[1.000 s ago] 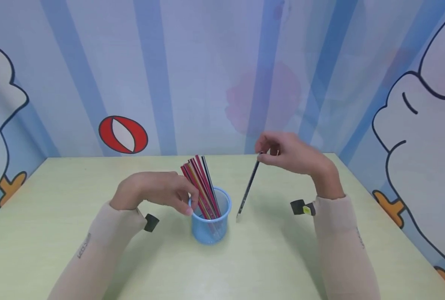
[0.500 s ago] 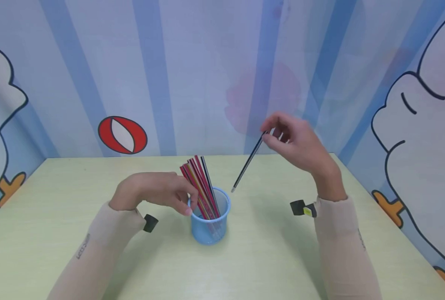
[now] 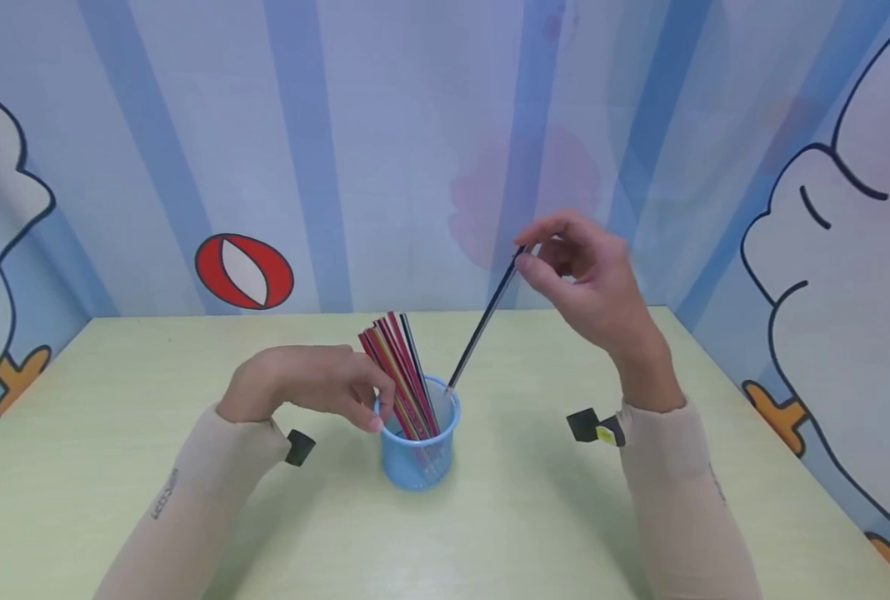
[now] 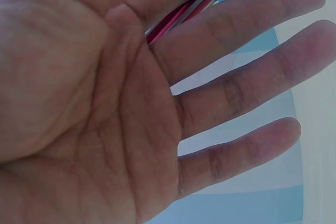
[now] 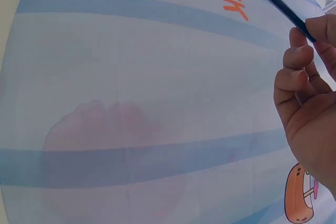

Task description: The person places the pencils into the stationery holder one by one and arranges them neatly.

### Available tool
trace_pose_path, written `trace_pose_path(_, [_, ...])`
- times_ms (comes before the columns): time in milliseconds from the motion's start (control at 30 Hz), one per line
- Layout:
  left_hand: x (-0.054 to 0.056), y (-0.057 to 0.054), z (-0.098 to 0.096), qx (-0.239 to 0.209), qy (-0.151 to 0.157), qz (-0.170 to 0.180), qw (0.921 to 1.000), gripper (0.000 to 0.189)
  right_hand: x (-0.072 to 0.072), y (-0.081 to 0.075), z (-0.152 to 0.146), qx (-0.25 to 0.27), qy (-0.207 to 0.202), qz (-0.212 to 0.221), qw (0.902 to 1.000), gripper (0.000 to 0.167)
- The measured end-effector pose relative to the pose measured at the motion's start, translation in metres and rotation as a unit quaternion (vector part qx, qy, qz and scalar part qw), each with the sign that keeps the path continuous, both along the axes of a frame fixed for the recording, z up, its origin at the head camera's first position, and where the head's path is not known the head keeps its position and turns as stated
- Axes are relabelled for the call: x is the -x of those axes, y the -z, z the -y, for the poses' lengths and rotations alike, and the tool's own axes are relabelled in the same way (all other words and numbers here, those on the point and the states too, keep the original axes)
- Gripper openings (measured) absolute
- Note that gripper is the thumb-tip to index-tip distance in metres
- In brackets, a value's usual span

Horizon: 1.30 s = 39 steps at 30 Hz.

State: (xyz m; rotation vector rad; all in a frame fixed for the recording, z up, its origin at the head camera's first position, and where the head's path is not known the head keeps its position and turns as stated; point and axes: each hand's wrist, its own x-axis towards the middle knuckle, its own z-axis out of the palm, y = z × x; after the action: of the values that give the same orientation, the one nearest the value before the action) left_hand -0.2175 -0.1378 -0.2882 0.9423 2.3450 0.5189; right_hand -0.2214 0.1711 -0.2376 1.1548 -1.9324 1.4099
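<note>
A light-blue mesh pen cup (image 3: 417, 461) stands on the table with a leaning bundle of red, black and yellowish pencils (image 3: 402, 375) in it. My left hand (image 3: 313, 383) pinches the cup's left rim between thumb and index finger; in the left wrist view, the other fingers (image 4: 231, 98) of that hand extend past the cup. Above and right of the cup, my right hand (image 3: 583, 275) pinches a dark, slim pencil (image 3: 486, 321) near its upper end. This pencil slants down to the left, its pale lower tip at the cup's right back rim. In the right wrist view, thumb and fingertips hold the dark pencil (image 5: 278, 3).
The pale yellow-green table (image 3: 535, 517) reaches back to a blue striped backdrop (image 3: 407, 167) with printed cartoon figures. Small black cameras (image 3: 299, 447) sit at both sleeve cuffs.
My right hand has risen with the dark pencil, then moved left, bringing the pencil's lower tip from beside the cup to its rim. My left hand has stayed at the rim.
</note>
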Motion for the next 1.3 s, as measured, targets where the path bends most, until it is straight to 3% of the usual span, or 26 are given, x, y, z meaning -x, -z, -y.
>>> trace_pose_path(133, [0.0, -0.002, 0.0, -0.001, -0.002, -0.002, 1.0, 0.007, 0.0, 0.003, 0.013, 0.0, -0.021, -0.012, 0.9997, 0.02])
trace_pose_path(767, [0.003, 0.001, 0.001, -0.01, 0.01, -0.001, 0.9999, 0.008, 0.012, 0.042, 0.062, -0.166, -0.03, 0.027, 0.9853, 0.01])
trace_pose_path(1300, [0.004, 0.001, 0.001, -0.006, 0.005, 0.002, 1.0, 0.008, 0.016, 0.056, 0.078, -0.201, -0.036, 0.049, 0.9777, 0.014])
